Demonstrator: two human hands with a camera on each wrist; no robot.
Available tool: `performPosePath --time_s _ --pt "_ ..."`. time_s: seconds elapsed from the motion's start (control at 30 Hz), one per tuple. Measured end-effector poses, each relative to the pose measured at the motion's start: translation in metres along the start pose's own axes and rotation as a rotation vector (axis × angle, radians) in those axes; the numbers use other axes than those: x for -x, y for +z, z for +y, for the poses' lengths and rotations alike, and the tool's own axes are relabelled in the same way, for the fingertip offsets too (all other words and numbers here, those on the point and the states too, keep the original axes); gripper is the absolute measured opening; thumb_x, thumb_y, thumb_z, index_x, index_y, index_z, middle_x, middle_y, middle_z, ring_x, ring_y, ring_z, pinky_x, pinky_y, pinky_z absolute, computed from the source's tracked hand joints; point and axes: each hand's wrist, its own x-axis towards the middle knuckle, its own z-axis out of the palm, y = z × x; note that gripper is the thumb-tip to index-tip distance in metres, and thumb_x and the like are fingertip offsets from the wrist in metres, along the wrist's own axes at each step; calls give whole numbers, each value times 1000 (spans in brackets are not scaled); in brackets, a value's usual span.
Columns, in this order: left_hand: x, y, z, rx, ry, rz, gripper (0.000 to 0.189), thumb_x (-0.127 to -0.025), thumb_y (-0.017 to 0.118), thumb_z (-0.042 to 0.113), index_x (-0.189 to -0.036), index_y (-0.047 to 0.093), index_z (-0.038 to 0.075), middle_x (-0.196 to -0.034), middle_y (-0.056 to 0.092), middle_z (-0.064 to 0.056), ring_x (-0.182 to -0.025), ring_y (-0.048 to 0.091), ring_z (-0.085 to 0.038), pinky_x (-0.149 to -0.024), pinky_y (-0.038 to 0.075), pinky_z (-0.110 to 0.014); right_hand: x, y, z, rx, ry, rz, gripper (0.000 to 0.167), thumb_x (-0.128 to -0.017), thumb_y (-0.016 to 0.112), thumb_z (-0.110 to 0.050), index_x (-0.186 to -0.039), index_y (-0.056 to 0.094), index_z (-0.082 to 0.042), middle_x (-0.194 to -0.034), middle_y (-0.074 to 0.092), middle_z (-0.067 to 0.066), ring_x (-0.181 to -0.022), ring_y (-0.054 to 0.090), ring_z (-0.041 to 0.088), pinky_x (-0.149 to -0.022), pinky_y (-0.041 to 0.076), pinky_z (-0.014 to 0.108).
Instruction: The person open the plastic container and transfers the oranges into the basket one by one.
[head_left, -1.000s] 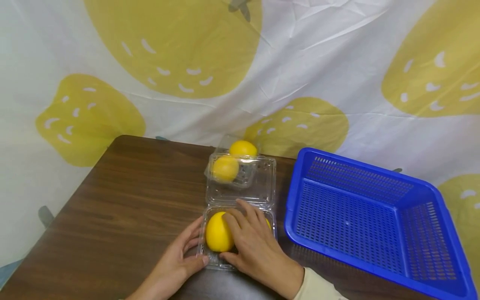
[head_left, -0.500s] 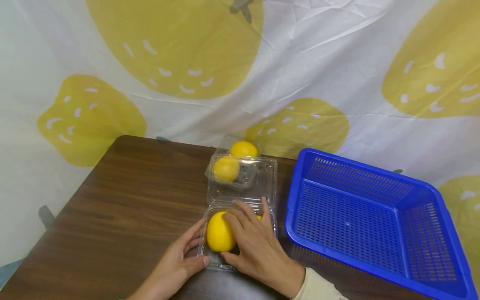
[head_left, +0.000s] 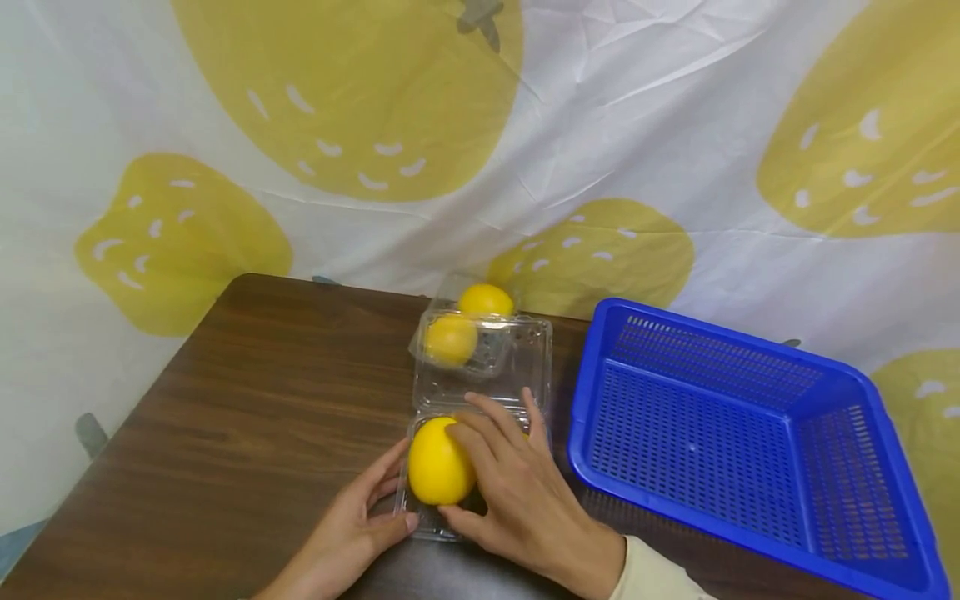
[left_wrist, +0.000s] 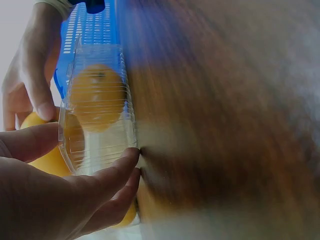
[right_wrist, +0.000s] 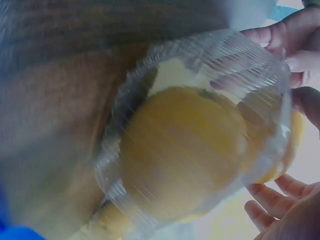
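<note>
A clear plastic clamshell container (head_left: 431, 525) lies on the table with its lid folded back. My left hand (head_left: 352, 529) holds its left side, thumb on the rim and fingers along the outer wall. Between the thumb and fingers of my right hand (head_left: 528, 508) is a round yellow citrus fruit (head_left: 437, 462), at the left part of the container and rising above its rim. Another yellow fruit (left_wrist: 97, 97) sits inside on the right, seen through the wall in the left wrist view. In the head view my right hand hides most of that one.
Behind, partly under the raised lid in view, stands a second clear container (head_left: 491, 358) with two yellow fruits (head_left: 486, 300). A blue perforated basket (head_left: 693, 450) occupies the right of the dark wooden table (head_left: 300, 400). A fruit-patterned cloth (head_left: 360, 225) hangs along the back.
The gripped fruit has come up slightly and looks larger. My right hand shifted a little with it, its little finger now spread away. My left hand has stayed put.
</note>
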Motion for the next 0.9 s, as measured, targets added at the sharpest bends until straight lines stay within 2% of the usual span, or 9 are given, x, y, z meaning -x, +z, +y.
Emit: performPosePath --time_s 0.27,0.4,0.53,0.67,0.9 --pt "-1 -2 -8 -12 34 -14 87 -100 77 5 -172 29 2 -164 43 -36 -149 46 -53 -111 59 -40 1 -18 1 -14 1 -36 78 -79 96 -47 -139 62 -10 -145 66 7 -157 44 27 -128 18 80" --pt "-2 -2 -13 -31 40 -5 87 -100 77 6 -172 30 3 -163 43 -38 -148 48 -52 -108 60 -36 4 -24 4 -21 -5 -29 79 -79 97 -47 -139 62 -10 -146 65 7 -156 45 27 -126 21 82" --pt "-1 -1 -9 1 37 4 87 -98 78 4 -172 31 1 -165 41 -37 -150 45 -54 -111 58 -39 5 -35 9 -34 -22 -3 81 -76 99 -44 -139 61 -8 -145 65 8 -154 47 30 -122 24 85" --pt "1 1 -4 14 47 9 87 -97 77 1 -171 30 -2 -166 40 -37 -150 44 -55 -113 57 -40 6 -51 16 -56 -3 25 83 -73 99 -37 -139 60 -6 -145 65 9 -152 49 33 -122 24 85" --pt "0 2 -2 34 46 3 88 -97 76 -1 -171 29 -3 -164 42 -38 -150 44 -55 -113 56 -36 8 -75 28 -48 37 31 82 -73 99 -32 -139 60 -5 -146 65 11 -151 49 35 -123 23 83"
